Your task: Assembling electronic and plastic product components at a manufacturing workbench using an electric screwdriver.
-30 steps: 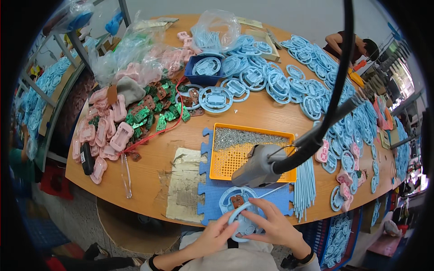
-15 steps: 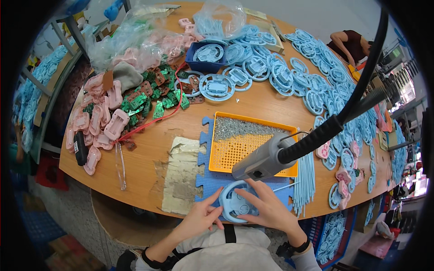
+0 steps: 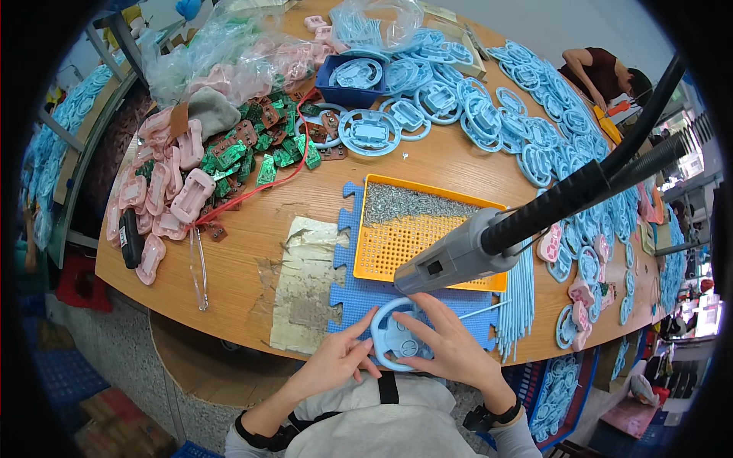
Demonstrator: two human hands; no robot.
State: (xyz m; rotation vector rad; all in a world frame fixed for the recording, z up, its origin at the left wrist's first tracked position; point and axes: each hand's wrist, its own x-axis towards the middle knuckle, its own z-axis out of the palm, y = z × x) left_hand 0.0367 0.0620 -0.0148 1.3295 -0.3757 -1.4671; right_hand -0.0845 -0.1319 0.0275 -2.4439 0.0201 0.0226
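Observation:
A light blue toy steering wheel (image 3: 379, 338) lies on the blue foam mat at the table's front edge, between my hands. My left hand (image 3: 336, 359) touches its left rim, index finger stretched along it and thumb below. My right hand (image 3: 456, 347) spans its right side, fingers over the top and thumb at the lower rim. Just above hangs a grey electric screwdriver (image 3: 450, 256) on a black cable, its tip end close to my right fingers. Behind it, the yellow tray (image 3: 382, 263) holds many small metal screws (image 3: 412, 208). The wheel's right part is hidden by my right hand.
Thin blue rods (image 3: 518, 305) lie right of the mat (image 3: 347, 298). Pink plastic shells (image 3: 193, 195), green circuit boards (image 3: 229, 155) and a black-handled tool (image 3: 130, 239) fill the left. Many blue wheels (image 3: 534, 133) cover the back and right. Another person (image 3: 592, 75) works at far right.
The view has shifted slightly, so the tray and table sit higher in the picture. Both hands keep their places around the wheel. The far person's head has come into view.

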